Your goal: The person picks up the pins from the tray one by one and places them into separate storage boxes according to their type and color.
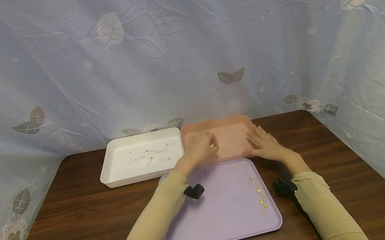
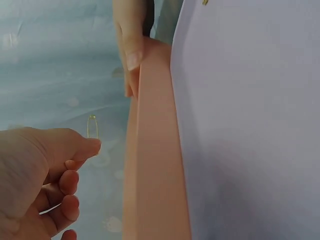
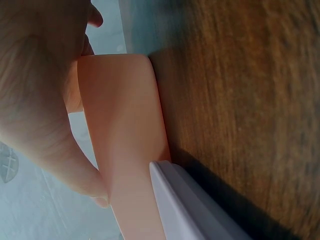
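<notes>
My left hand (image 1: pixel 199 148) is over the peach tray (image 1: pixel 233 130). In the left wrist view, its thumb and forefinger pinch a gold-coloured safety pin (image 2: pixel 92 117), whose upper loop sticks up above the thumb. The right hand (image 1: pixel 267 146) rests on the peach tray's near right corner with its fingers extended. In the right wrist view, the right thumb (image 3: pixel 87 177) lies against that tray's rim. Several safety pins with yellow heads (image 1: pixel 262 204) lie along the right side of the lilac tray (image 1: pixel 213 212). A faint bright mark shows in the peach tray, too small to tell.
A white tray (image 1: pixel 118 170) holding several silver safety pins (image 1: pixel 150 161) stands left of the peach one. The lilac tray lies in front of them on the dark wooden table (image 1: pixel 82 232). Patterned blue cloth (image 1: pixel 175 56) hangs behind and at the sides.
</notes>
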The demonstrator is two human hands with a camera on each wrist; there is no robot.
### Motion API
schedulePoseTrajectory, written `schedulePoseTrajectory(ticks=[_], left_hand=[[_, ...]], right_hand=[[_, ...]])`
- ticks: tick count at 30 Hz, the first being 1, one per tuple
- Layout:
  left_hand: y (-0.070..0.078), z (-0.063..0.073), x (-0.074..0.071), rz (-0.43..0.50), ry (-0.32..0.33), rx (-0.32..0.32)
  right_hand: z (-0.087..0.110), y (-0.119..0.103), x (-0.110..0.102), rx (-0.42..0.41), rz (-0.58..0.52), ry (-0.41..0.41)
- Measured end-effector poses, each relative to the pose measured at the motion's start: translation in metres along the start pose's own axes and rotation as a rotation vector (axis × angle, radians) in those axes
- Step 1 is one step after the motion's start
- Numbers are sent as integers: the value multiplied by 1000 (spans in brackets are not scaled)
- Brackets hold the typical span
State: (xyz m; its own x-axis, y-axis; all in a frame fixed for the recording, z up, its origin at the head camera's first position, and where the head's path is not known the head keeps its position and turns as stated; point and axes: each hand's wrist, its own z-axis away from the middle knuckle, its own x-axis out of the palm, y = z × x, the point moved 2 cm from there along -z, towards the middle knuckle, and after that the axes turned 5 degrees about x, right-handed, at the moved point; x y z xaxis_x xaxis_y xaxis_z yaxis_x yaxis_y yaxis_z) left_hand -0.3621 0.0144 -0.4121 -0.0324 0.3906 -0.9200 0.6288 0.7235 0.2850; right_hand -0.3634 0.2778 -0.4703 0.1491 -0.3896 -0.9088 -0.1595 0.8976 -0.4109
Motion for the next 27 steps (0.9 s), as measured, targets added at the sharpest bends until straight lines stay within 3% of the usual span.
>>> schedulePoseTrajectory(ticks=[10, 19, 27], left_hand=[[-9, -14, 17, 63, -30, -99], [-14, -29, 28, 46, -10, -149], [-16, -38, 34, 90, 17, -215]], right_hand=[[2, -1, 0, 6, -4, -9], [2, -3, -4, 3, -5, -2], [2, -4, -3, 3, -11, -5]])
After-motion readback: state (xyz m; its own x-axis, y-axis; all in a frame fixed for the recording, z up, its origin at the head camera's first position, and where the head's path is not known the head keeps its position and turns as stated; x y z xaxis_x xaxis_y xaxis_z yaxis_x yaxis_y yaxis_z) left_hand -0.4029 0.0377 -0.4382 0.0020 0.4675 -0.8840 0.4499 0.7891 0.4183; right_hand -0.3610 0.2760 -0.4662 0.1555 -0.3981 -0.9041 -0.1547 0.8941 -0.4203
